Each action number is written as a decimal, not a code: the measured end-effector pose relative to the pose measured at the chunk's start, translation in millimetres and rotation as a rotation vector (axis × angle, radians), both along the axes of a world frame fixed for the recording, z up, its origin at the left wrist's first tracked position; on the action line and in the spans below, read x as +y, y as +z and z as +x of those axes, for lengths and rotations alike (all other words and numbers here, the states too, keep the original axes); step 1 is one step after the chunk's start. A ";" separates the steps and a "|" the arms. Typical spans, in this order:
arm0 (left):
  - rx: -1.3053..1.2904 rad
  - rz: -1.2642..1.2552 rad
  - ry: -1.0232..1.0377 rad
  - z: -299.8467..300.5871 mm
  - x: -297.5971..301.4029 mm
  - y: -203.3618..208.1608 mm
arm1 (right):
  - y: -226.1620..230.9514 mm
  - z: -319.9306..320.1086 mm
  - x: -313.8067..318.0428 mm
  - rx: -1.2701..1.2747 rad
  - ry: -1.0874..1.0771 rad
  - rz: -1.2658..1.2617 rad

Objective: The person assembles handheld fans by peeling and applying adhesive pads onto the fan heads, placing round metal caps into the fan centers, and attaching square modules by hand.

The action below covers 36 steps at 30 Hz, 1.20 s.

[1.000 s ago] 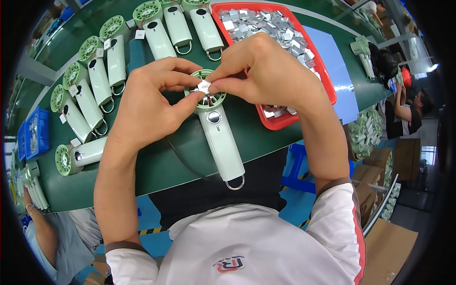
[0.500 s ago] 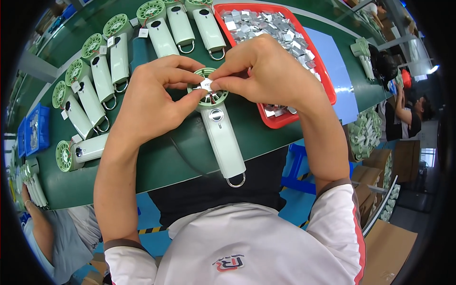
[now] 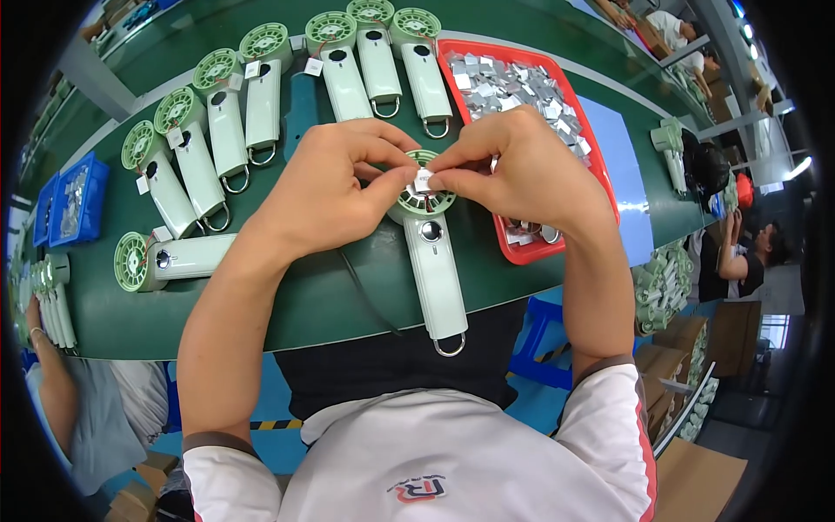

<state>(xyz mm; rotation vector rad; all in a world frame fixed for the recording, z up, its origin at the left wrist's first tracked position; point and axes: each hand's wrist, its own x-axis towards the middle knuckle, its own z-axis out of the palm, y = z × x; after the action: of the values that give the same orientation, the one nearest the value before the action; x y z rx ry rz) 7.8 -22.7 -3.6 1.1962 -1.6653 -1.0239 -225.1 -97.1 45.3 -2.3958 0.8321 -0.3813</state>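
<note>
A pale green handheld fan (image 3: pixel 437 287) lies in front of me, its round open head (image 3: pixel 426 205) away from me and its metal loop toward me. Over that head, a small white square piece (image 3: pixel 423 181) is pinched between the fingertips of my left hand (image 3: pixel 335 187) and my right hand (image 3: pixel 522 170). Both hands are closed, thumbs against index fingers. Thin wires show in the fan head below the piece. My fingers hide part of the head's rim and whatever lies under the piece.
A red tray (image 3: pixel 609 196) of small silvery pieces stands right of the fan, on a light blue sheet (image 3: pixel 628 165). Several similar fans (image 3: pixel 228 135) with white tags line the left and back. Blue bins (image 3: pixel 83 204) sit far left. A dark cable (image 3: pixel 365 291) lies near my left forearm.
The whole view has shifted, so the table's things sit farther right and mostly lower in the picture. Both hands stay pinched on the white piece over the fan head.
</note>
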 end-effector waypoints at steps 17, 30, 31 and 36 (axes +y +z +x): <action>0.039 0.023 0.070 2.0 1.9 -11.6 | -20.2 4.0 7.2 -0.056 -0.020 -0.097; 0.003 0.029 0.065 7.7 -4.5 -14.0 | -85.0 -179.5 94.4 -0.385 -0.745 -0.777; 0.000 0.023 0.064 6.8 -4.3 -13.2 | -86.7 -208.5 100.6 -0.281 -0.851 -0.826; -0.010 -0.007 0.018 8.3 -3.8 -14.6 | -110.1 -307.6 118.9 -0.036 -0.903 -0.807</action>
<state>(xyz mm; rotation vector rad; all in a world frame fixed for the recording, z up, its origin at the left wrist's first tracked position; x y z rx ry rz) 16.1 -26.6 -18.2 1.2122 -1.6616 -1.0015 -532.7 21.8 -64.8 -2.4911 2.0256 -1.3034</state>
